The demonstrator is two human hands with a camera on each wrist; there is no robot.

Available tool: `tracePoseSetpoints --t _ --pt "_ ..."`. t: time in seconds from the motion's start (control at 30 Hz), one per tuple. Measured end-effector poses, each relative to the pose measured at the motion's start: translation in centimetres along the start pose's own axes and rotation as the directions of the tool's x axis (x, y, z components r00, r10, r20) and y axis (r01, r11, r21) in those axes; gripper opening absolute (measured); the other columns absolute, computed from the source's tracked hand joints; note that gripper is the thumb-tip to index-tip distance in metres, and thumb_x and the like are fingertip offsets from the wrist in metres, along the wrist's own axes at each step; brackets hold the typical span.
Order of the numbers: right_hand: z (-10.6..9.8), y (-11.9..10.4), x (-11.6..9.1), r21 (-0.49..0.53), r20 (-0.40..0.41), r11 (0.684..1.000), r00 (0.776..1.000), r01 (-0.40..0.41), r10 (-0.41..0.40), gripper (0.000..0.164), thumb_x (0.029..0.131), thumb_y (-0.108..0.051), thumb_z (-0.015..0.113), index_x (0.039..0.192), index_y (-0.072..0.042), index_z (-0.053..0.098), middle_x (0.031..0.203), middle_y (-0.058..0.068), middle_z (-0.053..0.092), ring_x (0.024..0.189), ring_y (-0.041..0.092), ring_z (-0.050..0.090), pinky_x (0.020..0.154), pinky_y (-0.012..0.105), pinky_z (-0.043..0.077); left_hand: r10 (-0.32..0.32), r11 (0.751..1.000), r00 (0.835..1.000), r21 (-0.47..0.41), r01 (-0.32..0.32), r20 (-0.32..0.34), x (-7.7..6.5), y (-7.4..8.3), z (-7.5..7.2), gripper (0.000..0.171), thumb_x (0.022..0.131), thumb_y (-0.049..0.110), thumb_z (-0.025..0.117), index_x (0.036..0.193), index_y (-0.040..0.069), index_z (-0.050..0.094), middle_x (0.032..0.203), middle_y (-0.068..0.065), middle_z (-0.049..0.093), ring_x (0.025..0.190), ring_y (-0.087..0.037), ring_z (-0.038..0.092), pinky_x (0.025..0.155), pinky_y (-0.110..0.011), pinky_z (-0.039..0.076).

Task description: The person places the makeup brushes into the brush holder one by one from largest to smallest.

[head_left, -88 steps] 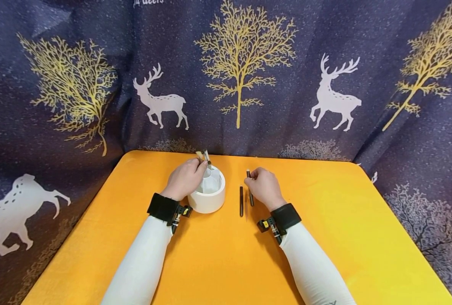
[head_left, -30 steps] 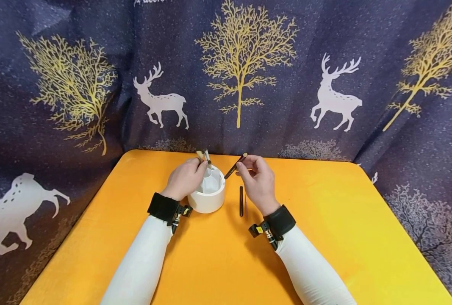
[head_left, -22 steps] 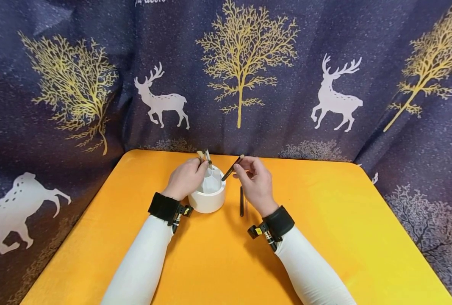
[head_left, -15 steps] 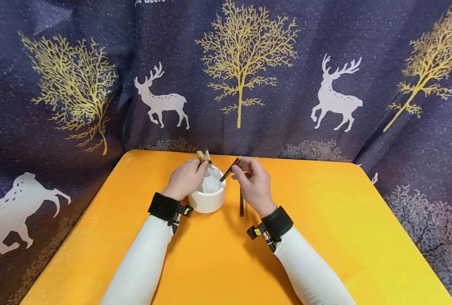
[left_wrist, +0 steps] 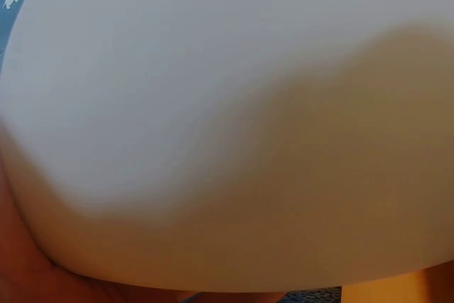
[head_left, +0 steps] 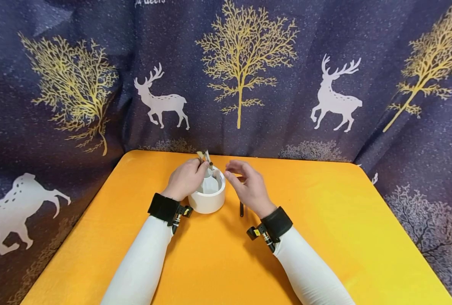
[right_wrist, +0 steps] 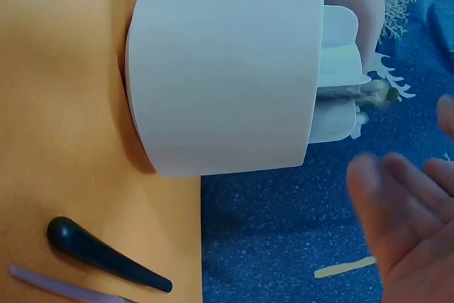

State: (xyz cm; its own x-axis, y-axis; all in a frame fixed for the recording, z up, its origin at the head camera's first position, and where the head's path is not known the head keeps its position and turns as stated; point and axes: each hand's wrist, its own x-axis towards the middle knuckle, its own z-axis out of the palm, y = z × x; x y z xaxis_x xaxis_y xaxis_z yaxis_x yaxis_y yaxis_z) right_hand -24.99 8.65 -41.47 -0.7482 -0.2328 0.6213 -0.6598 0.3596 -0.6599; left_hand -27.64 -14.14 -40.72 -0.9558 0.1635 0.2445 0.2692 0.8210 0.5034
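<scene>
A round white divided holder (head_left: pixel 206 204) stands on the table, its wall filling most of the left wrist view. My left hand (head_left: pixel 185 180) grips the holder at its left side, fingers partly hidden. Several slim brush-like sticks (head_left: pixel 206 156) with pale and dark ends rise from the back compartments. Just right of the rim hovers my right hand (head_left: pixel 250 188), fingers apart and nothing between them. Below it lies a black tapered stick (head_left: pixel 242 209) with a rounded end. Beside that is a thin purplish stick (right_wrist: pixel 67 285), seen in the right wrist view.
The yellow-orange cloth-covered table (head_left: pixel 210 262) spreads around both forearms. Behind it hangs a dark blue curtain (head_left: pixel 271 140) printed with deer and trees. Each wrist wears a black strap with a small camera.
My right hand picked up a dark pale-ended stick, brought it left and tilted it over the holder's rim. Now the stick is out of its fingers, which have spread. My left hand stayed put.
</scene>
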Motion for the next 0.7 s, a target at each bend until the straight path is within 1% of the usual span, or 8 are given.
tracePoseSetpoints --t 0.03,0.1,0.3,0.43,0.7 --pt "-0.1 0.0 0.0 -0.019 0.007 1.0 1.0 -0.003 0.003 0.037 0.098 -0.035 0.062 0.129 -0.015 0.057 0.12 -0.001 0.065 0.105 0.011 0.061 0.076 0.033 0.053 0.001 1.0 1.0 0.002 -0.001 0.0 0.0 0.0 0.0 0.045 0.105 0.056 0.029 0.095 0.019 0.053 0.081 -0.005 0.051 0.07 -0.023 0.05 0.06 -0.038 0.038" --pt "-0.1 0.0 0.0 -0.031 0.018 0.999 1.0 -0.007 0.007 0.041 0.098 -0.038 0.06 0.132 -0.014 0.056 0.124 -0.001 0.063 0.111 0.013 0.059 0.08 0.037 0.053 0.001 1.0 1.0 0.005 -0.001 0.003 0.0 0.0 0.0 0.046 0.105 0.056 0.029 0.094 0.019 0.053 0.081 -0.006 0.05 0.069 -0.023 0.05 0.06 -0.038 0.038" --pt "-0.4 0.0 0.1 -0.034 0.017 0.999 0.999 -0.042 0.042 0.041 0.099 -0.041 0.059 0.132 -0.017 0.055 0.126 -0.002 0.061 0.112 0.014 0.058 0.081 0.044 0.052 0.0 1.0 1.0 0.002 0.0 0.003 0.0 0.2 -0.1 0.044 0.105 0.055 0.03 0.094 0.019 0.053 0.081 -0.005 0.05 0.069 -0.023 0.049 0.059 -0.038 0.037" --pt "-0.7 0.2 0.1 -0.056 0.012 0.997 0.998 -0.061 0.061 0.041 0.099 -0.042 0.058 0.132 -0.018 0.055 0.126 -0.003 0.06 0.111 0.013 0.057 0.083 0.043 0.052 0.004 1.0 1.0 -0.002 -0.003 0.005 -0.1 0.4 -0.2 0.043 0.105 0.053 0.031 0.094 0.018 0.053 0.081 -0.006 0.049 0.068 -0.023 0.049 0.058 -0.038 0.037" --pt "-1.1 0.6 0.2 -0.087 -0.007 0.992 0.996 -0.094 0.094 0.044 0.098 -0.047 0.058 0.129 -0.017 0.056 0.118 -0.003 0.06 0.105 0.013 0.058 0.082 0.043 0.052 0.001 1.0 1.0 -0.002 -0.001 0.007 -0.2 0.3 -0.3 0.043 0.106 0.053 0.031 0.094 0.018 0.053 0.081 -0.007 0.049 0.068 -0.024 0.048 0.059 -0.038 0.036"
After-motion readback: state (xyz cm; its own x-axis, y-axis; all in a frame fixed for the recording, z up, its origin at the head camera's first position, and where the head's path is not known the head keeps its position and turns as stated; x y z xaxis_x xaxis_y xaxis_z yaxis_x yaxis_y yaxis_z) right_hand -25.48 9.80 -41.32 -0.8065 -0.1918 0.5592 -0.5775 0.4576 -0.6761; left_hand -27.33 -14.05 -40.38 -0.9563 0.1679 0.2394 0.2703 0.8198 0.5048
